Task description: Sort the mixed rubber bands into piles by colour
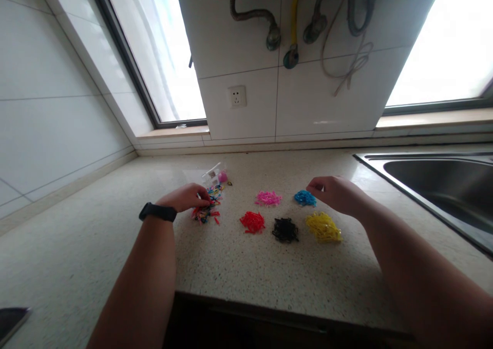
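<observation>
My left hand (191, 197), with a dark band on the wrist, reaches into a mixed-colour pile of small elastic bands (206, 214). Its fingers are bent together among them, and whatever they pinch is hidden. Beside the blue pile of bands (305, 198), my right hand (334, 192) has thumb and fingers pressed together at the pile's right edge; I cannot make out what is between them. Between the hands lie a pink pile (268, 198), a red pile (252, 221) and a black pile (285, 230). Nearer my right forearm is a yellow pile (324, 227).
A clear plastic container (212, 173) lies behind my left hand, with a pink ball-like thing (222, 176) at it. The steel sink (435, 177) is set into the counter (239, 272) at right. Hoses (295, 23) and a socket (238, 96) are on the tiled wall.
</observation>
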`<control>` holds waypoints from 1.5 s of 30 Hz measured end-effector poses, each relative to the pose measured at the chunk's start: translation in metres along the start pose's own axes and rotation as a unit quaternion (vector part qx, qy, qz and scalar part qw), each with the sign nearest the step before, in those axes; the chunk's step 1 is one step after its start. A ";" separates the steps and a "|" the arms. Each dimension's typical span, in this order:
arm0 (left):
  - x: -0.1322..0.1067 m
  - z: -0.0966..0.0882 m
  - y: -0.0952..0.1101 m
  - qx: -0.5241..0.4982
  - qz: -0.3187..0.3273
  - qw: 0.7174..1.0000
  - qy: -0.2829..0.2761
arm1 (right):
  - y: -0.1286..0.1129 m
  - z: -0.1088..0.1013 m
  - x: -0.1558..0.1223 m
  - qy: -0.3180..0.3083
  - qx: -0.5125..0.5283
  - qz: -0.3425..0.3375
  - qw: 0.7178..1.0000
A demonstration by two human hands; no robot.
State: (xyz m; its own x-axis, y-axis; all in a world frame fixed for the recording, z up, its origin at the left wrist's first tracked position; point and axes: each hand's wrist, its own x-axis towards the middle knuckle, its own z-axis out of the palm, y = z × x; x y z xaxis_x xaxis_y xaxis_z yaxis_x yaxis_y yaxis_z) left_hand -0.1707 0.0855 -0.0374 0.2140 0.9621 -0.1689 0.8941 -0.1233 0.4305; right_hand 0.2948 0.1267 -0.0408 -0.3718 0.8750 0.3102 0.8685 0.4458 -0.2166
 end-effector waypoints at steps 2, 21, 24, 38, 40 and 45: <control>-0.001 0.000 0.000 -0.019 0.003 1.000 -0.004 | 0.002 0.001 0.000 0.000 0.000 0.002 1.000; -0.001 0.001 0.010 -0.013 0.039 0.998 0.040 | -0.001 0.000 0.000 -0.005 0.002 -0.008 1.000; -0.001 0.000 0.014 -0.011 0.053 0.996 0.072 | -0.002 0.000 0.000 -0.007 0.000 -0.009 1.000; 0.004 0.004 0.008 -0.045 0.061 0.993 0.090 | -0.004 -0.001 -0.001 -0.007 -0.001 -0.008 1.000; 0.005 0.005 0.006 -0.053 0.059 0.993 0.085 | -0.005 -0.002 -0.002 -0.010 0.002 -0.005 1.000; 0.005 0.004 0.006 -0.074 0.063 0.992 0.078 | -0.004 -0.002 -0.001 -0.006 -0.001 -0.011 1.000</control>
State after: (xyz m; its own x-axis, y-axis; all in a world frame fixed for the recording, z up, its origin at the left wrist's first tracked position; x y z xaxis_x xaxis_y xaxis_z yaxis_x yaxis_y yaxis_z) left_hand -0.1623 0.0886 -0.0391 0.2467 0.9686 0.0293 0.7944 -0.2195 0.5663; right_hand 0.2924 0.1235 -0.0387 -0.3950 0.8671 0.3036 0.8607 0.4648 -0.2076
